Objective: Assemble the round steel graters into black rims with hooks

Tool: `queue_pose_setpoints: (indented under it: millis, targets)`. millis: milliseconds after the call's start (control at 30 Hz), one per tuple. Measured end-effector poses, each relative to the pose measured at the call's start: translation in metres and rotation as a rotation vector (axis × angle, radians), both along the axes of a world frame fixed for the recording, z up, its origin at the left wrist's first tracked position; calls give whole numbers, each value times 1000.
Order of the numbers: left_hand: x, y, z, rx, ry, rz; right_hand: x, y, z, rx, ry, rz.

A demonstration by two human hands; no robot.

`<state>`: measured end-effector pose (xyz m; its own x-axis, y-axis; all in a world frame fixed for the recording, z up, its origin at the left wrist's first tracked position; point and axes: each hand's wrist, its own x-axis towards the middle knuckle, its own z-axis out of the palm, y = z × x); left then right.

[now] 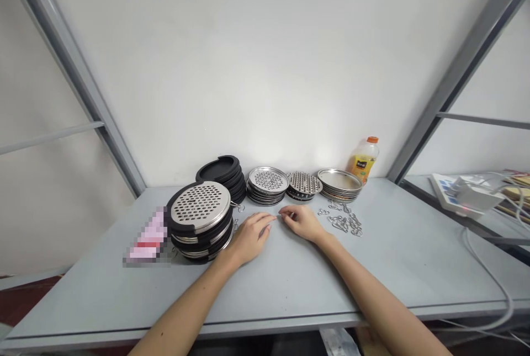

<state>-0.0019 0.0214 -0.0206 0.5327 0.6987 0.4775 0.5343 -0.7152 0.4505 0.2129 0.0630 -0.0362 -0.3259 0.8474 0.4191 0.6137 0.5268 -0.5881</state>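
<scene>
My left hand (252,234) rests on the table just right of a tall stack of round graters in black holders (201,207). Its fingers stretch loosely to the right, and nothing shows in them. Facing it, my right hand (302,222) lies on the table with fingers loosely bent and no object visible in it. The fingertips of both hands are close together. Behind them stand a stack of silver grater discs (269,180) and a second stack of coarser perforated discs (305,184). Small wire hooks (340,223) lie to the right of my right hand.
Black round holders (219,171) are stacked at the back left. Silver rimmed rings or lids (339,180) sit near a juice bottle (365,160) by the wall. A pixelated pink item (149,237) lies at left. A power strip (459,193) with cables is at right.
</scene>
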Motion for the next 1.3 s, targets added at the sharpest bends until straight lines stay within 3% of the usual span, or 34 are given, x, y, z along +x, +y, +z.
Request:
queue_pose_setpoints:
  millis: [667,933,1133,1300]
  targets:
    - [1,4,-4,38,12,106,1,0,1,60,-116,-36]
    - [7,-3,-11,-78,45,396,5,3,-3,78,-162,-141]
    - [12,-7,-20,-133,78,341,5,3,-3,62,-175,-118]
    - [13,-8,-17,-96,86,336,3,1,0,55,-155,-75]
